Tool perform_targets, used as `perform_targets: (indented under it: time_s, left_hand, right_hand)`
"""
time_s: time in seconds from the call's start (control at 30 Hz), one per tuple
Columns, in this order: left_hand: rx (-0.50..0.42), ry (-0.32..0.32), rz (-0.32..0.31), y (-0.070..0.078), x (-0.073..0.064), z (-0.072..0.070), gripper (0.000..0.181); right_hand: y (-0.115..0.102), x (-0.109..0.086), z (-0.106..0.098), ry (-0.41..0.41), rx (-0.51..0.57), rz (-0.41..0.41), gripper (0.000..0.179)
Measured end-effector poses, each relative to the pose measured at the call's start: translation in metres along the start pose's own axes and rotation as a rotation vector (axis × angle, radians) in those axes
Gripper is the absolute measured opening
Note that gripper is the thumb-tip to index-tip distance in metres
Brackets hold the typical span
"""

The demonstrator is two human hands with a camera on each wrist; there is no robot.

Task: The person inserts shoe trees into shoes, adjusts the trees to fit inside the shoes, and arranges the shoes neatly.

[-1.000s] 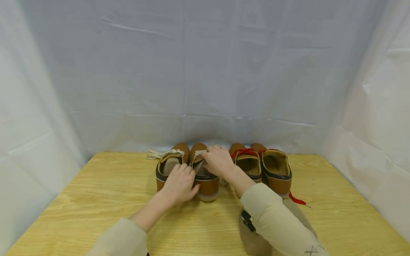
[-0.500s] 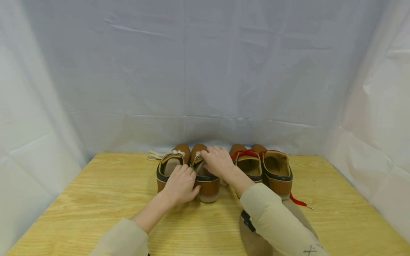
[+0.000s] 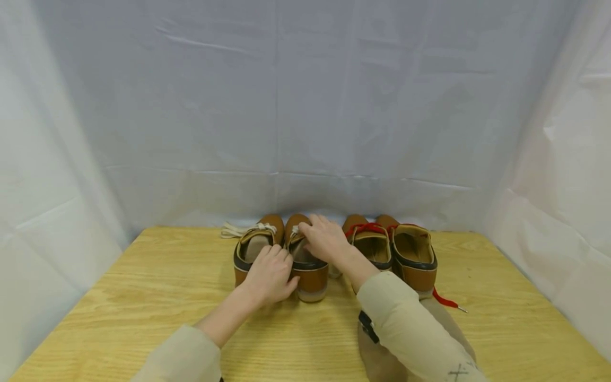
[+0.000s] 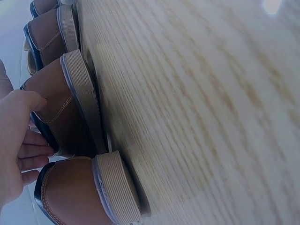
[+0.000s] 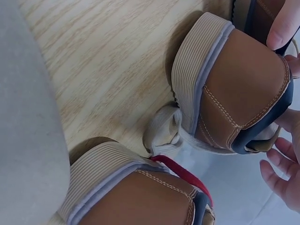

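The yellow wood-grained tabletop (image 3: 143, 297) carries two white-laced shoes (image 3: 312, 278) side by side, two red-laced shoes (image 3: 419, 276) to their right and, near these, a silver-tipped red lace end (image 3: 445, 302).

Right sleeve (image 3: 406, 323): dark crossed strokes (image 3: 459, 372), much like an X or a plus sign, close to the lower edge of the head view; too small to read with certainty.
White-laced shoes (image 3: 312, 278): no brand, size or wording readable on heels or soles.
Red-laced shoes (image 3: 416, 277): none readable.
Bench (image 3: 119, 297): no readable sign or number.
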State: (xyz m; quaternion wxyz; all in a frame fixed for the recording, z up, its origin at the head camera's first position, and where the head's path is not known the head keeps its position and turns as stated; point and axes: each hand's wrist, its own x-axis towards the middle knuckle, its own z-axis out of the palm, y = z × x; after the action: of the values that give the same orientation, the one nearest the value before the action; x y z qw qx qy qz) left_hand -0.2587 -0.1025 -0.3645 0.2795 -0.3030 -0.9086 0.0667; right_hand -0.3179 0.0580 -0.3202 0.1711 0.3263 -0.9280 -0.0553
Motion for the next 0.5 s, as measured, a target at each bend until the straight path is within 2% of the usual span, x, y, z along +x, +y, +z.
perform_targets:
  time_s: [0.23,0.5]
  left_hand:
    - [0.007,0.013,0.005,0.001,0.0,0.0,0.041]
    - [0.01,0.023,0.018,0.003,0.0,0.001,0.041]
  right_hand:
    - [0.003,0.002,0.003,-0.059,0.03,0.003,0.025]
    - [0.004,-0.001,0.011,-0.067,0.01,-0.028,0.027]
